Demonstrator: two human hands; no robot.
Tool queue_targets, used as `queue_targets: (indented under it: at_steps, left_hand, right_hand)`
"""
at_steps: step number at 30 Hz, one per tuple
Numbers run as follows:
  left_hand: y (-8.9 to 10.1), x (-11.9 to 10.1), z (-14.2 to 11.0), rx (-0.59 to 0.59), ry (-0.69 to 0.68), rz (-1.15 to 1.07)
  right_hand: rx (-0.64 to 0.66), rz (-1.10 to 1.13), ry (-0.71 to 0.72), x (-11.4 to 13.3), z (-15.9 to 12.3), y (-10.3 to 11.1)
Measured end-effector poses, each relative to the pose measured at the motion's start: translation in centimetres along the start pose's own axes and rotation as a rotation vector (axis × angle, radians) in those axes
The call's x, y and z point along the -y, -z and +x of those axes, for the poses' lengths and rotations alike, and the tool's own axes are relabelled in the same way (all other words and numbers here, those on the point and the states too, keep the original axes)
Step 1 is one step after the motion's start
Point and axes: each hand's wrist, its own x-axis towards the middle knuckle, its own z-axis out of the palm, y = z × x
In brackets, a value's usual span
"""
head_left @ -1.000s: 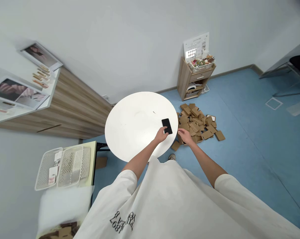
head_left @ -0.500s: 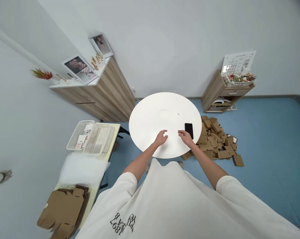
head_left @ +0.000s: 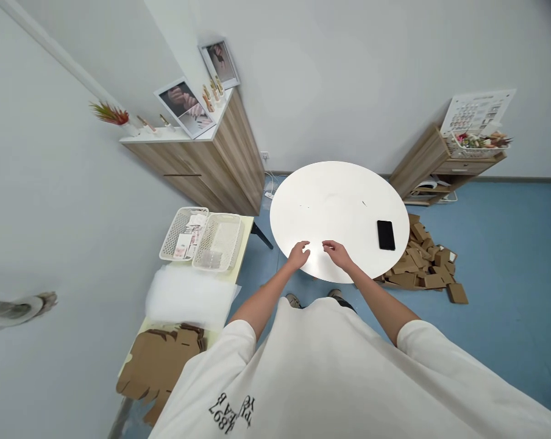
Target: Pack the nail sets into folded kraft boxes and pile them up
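Grip of my left hand is spread and empty; for my right hand, I cannot tell. The black smartphone lies rightward on the round white counter. I seem between grasps; taking it would need reaching.

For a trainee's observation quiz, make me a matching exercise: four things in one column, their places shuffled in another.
Things
1. black rectangular phone
2. flat brown cardboard sheets
3. small brown cardboard boxes
4. red-and-green spiky plant

Places
A. heaped on the blue floor
B. atop the wood-grain cabinet
C. on the round white table
D. on the pale yellow table

Pairs: 1-C, 2-D, 3-A, 4-B
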Motion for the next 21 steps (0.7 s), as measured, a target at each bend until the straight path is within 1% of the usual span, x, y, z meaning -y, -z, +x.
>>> queue_targets:
  at_steps: [4,7,9,12,16,19,21]
  left_hand:
    - [1.9,1.2,-0.6,-0.063,0.015,-0.031]
    - [3.3,2.2,-1.0,-0.139,0.049,-0.049]
    - [4.3,2.9,-1.7,-0.188,0.088,-0.060]
    - [5.8,3.9,-3.1,-0.251,0.152,-0.071]
    - [7.8,5.4,-4.7,-0.321,0.199,-0.067]
    - [9.7,6.8,-5.1,-0.350,0.220,-0.072]
    - [11.3,7.7,-5.1,-0.366,0.208,-0.075]
  right_hand:
    - [0.063,-0.045,-0.002,1.3,0.8,-1.6]
    - [0.124,-0.062,0.027,2.3,2.3,-2.6]
    - [0.174,-0.062,0.054,3.0,3.4,-3.7]
    - [0.254,-0.062,0.088,3.7,4.6,-6.0]
    - [0.344,-0.071,0.139,4.3,5.3,-9.3]
    - [0.380,-0.081,0.153,4.9,5.7,-11.6]
    - [0.384,-0.086,0.155,5.6,6.2,-13.2]
